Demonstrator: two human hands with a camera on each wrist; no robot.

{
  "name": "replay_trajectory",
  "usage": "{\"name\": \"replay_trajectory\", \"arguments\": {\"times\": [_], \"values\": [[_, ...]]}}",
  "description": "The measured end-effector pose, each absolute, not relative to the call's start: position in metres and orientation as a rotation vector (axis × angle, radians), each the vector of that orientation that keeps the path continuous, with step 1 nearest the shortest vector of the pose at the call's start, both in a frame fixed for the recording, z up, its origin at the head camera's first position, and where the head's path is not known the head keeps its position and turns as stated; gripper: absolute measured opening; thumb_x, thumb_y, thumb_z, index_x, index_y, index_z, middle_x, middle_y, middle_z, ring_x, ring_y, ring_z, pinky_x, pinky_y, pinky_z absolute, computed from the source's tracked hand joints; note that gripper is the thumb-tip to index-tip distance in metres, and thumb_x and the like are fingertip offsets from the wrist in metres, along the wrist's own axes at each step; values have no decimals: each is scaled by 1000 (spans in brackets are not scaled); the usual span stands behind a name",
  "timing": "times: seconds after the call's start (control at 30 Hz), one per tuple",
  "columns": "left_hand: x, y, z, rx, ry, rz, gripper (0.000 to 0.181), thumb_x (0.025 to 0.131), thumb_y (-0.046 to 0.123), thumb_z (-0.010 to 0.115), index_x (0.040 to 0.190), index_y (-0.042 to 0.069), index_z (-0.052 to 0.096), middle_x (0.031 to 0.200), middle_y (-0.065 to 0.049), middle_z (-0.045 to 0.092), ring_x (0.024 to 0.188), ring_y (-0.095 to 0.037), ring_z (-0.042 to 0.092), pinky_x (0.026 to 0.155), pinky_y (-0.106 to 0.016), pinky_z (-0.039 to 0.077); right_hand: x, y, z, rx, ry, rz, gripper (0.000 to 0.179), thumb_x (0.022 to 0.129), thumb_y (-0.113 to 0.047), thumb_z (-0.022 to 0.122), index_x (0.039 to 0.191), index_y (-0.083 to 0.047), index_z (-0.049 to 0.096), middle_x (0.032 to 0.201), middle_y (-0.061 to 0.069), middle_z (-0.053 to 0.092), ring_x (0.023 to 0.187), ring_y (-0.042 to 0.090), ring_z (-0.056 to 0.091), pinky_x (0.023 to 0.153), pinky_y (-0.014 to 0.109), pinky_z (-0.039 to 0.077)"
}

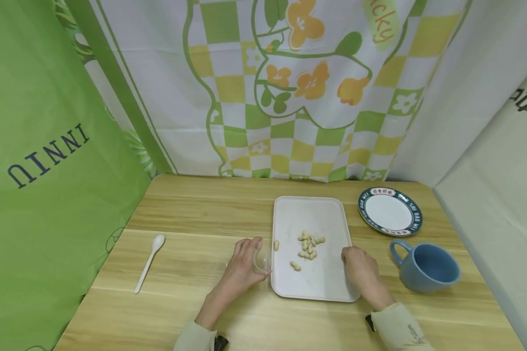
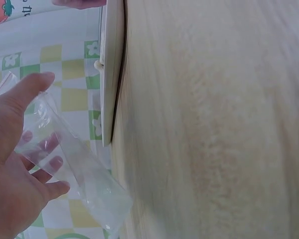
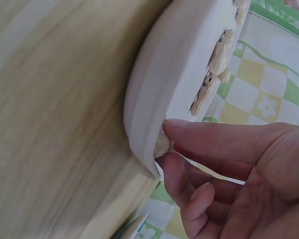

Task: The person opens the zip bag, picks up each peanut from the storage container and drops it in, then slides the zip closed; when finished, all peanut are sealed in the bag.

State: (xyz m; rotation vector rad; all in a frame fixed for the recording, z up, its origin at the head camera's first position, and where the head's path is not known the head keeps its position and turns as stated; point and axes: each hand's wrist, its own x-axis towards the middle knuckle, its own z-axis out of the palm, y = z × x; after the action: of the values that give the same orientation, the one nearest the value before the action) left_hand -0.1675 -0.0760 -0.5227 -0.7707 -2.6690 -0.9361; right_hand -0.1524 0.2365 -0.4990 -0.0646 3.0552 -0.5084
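Observation:
My left hand point(image 1: 241, 266) holds a clear plastic bag point(image 2: 92, 181) beside the tray's left edge, thumb and fingers spread apart around it. Some of those fingers show through the plastic in the left wrist view. On the white rectangular tray point(image 1: 294, 214) lies a small pile of unshelled peanuts point(image 1: 308, 247), with single ones to the left and nearer to me. At the tray's right rim my right hand point(image 1: 361, 269) pinches a peanut point(image 3: 162, 145) between thumb and index finger; the other fingers are curled in.
Far left on the wooden table point(image 1: 193, 209) lies a white spoon point(image 1: 149, 263). To the right of the tray are a dark-rimmed plate point(image 1: 388, 212) at the back and a blue mug point(image 1: 426, 270) nearer to me. Patterned cloth point(image 1: 298, 141) hangs behind the table.

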Motion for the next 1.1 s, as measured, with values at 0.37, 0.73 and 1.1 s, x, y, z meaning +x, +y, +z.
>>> {"name": "replay_trajectory", "arguments": {"times": [0.37,0.73,1.1], "values": [[-167,-76,-522,-760,-2662,-924,86,64,16,89,135,5,42,118,-11,54,117,-29,45,93,-41,50,-150,229,-495,-75,3106,-576,13,78,9,61,86,2,68,81,14,58,66,31,59,54,45,51],[-167,-77,-520,-769,-2652,-949,86,62,14,90,134,6,42,115,-10,54,116,-30,45,95,-41,49,-157,212,-492,-258,3267,-943,8,78,10,70,83,3,68,78,8,54,70,20,56,61,34,52],[-167,-75,-522,-773,-2646,-949,88,61,13,90,134,6,42,114,-10,55,116,-29,46,96,-40,49,-161,180,-479,-425,3242,-1350,15,76,13,72,84,1,69,85,11,65,76,24,67,66,31,58]]}}
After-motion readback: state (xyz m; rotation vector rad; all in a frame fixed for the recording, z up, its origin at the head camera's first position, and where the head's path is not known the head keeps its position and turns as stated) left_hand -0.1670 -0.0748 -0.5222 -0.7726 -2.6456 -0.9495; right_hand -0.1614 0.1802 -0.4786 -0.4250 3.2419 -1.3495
